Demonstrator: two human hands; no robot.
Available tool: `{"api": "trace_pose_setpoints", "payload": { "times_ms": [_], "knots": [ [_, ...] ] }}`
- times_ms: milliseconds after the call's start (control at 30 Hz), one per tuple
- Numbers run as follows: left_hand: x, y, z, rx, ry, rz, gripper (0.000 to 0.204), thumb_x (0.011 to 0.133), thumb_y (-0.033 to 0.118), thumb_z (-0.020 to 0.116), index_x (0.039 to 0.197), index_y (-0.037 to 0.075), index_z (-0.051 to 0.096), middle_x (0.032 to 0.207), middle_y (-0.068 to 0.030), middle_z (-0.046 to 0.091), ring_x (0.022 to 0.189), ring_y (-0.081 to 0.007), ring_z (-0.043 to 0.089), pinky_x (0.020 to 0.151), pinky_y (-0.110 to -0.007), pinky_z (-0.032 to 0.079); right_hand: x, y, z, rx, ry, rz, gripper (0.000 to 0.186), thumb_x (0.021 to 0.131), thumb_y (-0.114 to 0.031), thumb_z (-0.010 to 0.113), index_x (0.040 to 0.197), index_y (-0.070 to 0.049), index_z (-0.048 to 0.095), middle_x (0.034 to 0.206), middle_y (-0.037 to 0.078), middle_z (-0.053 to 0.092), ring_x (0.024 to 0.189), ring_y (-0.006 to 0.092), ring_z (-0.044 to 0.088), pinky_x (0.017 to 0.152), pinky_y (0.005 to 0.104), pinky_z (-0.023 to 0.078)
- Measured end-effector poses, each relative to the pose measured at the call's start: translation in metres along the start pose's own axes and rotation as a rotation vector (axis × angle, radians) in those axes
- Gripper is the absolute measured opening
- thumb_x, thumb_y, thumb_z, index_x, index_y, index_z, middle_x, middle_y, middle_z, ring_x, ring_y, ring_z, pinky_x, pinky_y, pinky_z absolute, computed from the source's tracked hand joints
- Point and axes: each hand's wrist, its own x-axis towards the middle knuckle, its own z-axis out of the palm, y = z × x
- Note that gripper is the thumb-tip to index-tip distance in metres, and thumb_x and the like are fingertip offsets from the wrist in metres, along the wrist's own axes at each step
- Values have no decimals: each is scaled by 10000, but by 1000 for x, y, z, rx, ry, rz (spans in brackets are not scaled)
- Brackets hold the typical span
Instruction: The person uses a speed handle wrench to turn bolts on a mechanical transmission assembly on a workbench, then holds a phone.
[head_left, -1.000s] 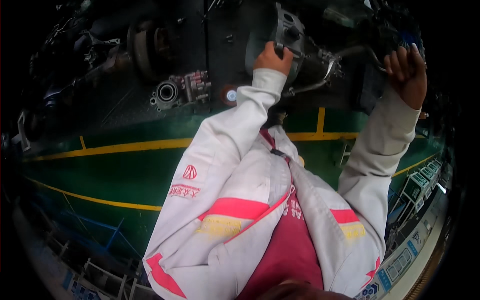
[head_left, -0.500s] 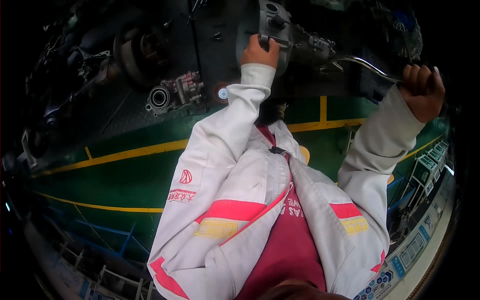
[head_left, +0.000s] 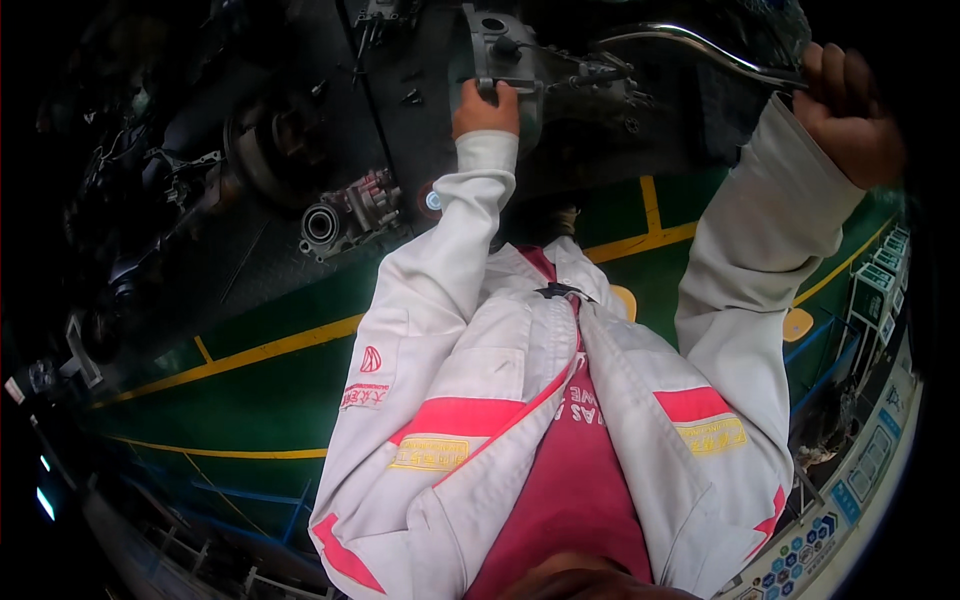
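Observation:
My left hand [head_left: 487,112] is closed on the near edge of a grey metal gearbox-like housing [head_left: 505,65]. Thumb and fingers curl round a part of its rim, and a dark knob stands on the housing beyond them. Out to the right, my right hand [head_left: 850,115] forms a fist round the near end of a long, bent, shiny metal bar [head_left: 690,45]. The bar arches leftward over the dark parts beside the housing. Its far end lies near those parts, but whether it touches them I cannot tell.
A smaller metal part with a round bearing opening [head_left: 345,215] lies on the dark bench left of my left forearm. Further left sits a dark drum-shaped part [head_left: 265,150]. Small bolts [head_left: 412,97] are scattered behind. Green floor with yellow lines [head_left: 270,342] runs below the bench.
My right hand and the bent bar have risen toward the top of the view. The left hand keeps its hold on the housing; the whole scene has shifted slightly with the camera.

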Motion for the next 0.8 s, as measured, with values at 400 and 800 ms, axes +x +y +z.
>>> {"api": "trace_pose_setpoints", "payload": {
  "times_ms": [400,800],
  "knots": [
    [6,4,3,60,-118,-1,419,826,385,535,1066,43,562,882,-237,651,835,-439,614,756,-473,492,37,-73,67,1093,312,628,300,876,-212,594,622,-105,476,496,-54,338,413,56,288,394,237,234],
    [4,8,14,153,-73,13,439,792,418,591,1055,66,583,891,-258,638,849,-448,603,750,-491,488,52,74,118,972,247,803,416,932,-372,541,600,-153,419,496,-37,319,416,62,308,404,235,245]
  ]
}}
